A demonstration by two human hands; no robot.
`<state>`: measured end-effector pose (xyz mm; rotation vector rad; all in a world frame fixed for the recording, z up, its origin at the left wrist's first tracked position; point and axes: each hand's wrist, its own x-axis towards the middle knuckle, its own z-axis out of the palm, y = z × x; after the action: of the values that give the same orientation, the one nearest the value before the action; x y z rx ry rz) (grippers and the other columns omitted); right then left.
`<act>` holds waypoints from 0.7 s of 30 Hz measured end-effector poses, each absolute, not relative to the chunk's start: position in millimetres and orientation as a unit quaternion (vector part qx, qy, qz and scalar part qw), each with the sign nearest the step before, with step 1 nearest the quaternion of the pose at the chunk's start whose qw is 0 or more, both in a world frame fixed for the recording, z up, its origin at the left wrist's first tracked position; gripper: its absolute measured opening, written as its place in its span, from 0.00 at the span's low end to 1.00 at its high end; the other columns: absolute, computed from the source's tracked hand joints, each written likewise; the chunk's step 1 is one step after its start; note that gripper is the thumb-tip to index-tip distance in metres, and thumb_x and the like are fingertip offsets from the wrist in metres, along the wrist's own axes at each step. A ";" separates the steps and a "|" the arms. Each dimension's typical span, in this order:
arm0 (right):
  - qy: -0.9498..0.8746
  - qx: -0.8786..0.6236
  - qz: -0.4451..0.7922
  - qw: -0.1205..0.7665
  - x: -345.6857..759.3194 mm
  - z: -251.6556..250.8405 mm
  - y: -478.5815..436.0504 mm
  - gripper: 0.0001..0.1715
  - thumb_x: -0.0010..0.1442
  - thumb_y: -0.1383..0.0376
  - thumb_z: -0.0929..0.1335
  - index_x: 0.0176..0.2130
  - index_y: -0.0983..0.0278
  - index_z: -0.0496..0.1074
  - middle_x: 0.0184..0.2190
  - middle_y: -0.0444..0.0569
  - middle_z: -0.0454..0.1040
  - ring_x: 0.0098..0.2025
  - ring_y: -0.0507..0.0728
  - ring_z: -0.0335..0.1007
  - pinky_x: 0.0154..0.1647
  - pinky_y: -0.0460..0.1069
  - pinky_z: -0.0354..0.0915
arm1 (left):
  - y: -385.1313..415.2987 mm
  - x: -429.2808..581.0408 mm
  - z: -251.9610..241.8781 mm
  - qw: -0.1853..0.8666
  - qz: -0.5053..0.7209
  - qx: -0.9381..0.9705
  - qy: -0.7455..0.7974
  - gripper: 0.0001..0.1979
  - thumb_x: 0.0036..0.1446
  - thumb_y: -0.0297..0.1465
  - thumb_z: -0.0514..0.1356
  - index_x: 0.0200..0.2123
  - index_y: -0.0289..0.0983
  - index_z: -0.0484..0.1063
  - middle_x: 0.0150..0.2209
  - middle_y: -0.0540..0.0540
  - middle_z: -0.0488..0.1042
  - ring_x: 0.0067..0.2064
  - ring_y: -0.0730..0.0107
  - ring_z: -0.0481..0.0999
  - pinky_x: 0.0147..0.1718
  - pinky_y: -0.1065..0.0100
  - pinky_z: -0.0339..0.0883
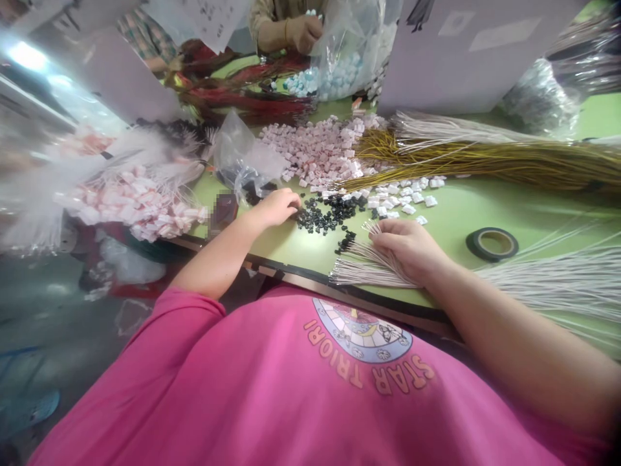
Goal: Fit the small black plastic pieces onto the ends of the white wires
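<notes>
My left hand (277, 207) is at the left edge of a pile of small black plastic connector housings (323, 213). Its fingers are curled and pressed together, and whatever is between them is hidden. In my right hand (407, 244) are several thin white wires (371, 228) with bare metal tips, pinched between thumb and fingers. Below that hand a bundle of white wires (356, 272) lies on the green table (291, 243), its ends pointing left. A few wires by it end in black housings (346, 242).
A roll of black tape (491, 244) lies to the right. Pale pink connectors (320, 152) and yellow wires (485, 158) are farther back. Finished-looking pink connector bundles (136, 200) and a clear bag (245, 152) are left. Across the table, a co-worker's hand (305, 33) is beside a plastic bag.
</notes>
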<state>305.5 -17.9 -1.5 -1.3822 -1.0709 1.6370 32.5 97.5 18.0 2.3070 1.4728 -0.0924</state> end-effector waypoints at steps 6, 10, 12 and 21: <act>-0.406 -0.523 0.642 0.386 302.7 0.0 -17.8 0.07 0.45 0.66 0.69 0.22 0.66 0.67 0.16 0.41 0.63 0.19 0.47 0.56 0.20 0.45 0.50 | 83.9 47.9 30.8 0.199 0.021 0.825 0.529 0.10 0.55 0.29 0.55 0.40 0.35 0.71 0.40 0.44 0.73 0.39 0.67 0.71 0.40 0.63 0.65; -0.411 -0.512 0.648 0.386 302.2 1.2 -18.4 0.07 0.46 0.66 0.69 0.22 0.66 0.67 0.15 0.40 0.61 0.17 0.46 0.53 0.19 0.45 0.48 | 53.5 78.8 42.4 0.351 0.106 0.801 0.474 0.15 0.56 0.30 0.56 0.47 0.37 0.70 0.40 0.45 0.75 0.37 0.71 0.73 0.40 0.65 0.67; -0.416 -0.509 0.648 0.384 302.8 1.1 -18.5 0.07 0.47 0.66 0.69 0.23 0.66 0.67 0.15 0.41 0.61 0.18 0.46 0.54 0.19 0.45 0.49 | 40.7 96.9 40.8 0.476 0.124 0.753 0.437 0.10 0.55 0.30 0.57 0.41 0.35 0.72 0.36 0.45 0.76 0.35 0.73 0.74 0.38 0.66 0.68; -0.414 -0.496 0.659 0.384 303.5 4.1 -18.4 0.05 0.43 0.69 0.69 0.23 0.67 0.67 0.15 0.42 0.64 0.17 0.46 0.57 0.18 0.44 0.51 | 31.4 126.2 2.4 0.664 0.252 0.578 0.403 0.06 0.49 0.26 0.62 0.33 0.33 0.70 0.26 0.51 0.72 0.23 0.81 0.69 0.23 0.75 0.63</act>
<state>303.5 -18.4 4.1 -1.2632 -1.0557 1.6806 126.2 31.4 2.4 1.3057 0.9097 0.5690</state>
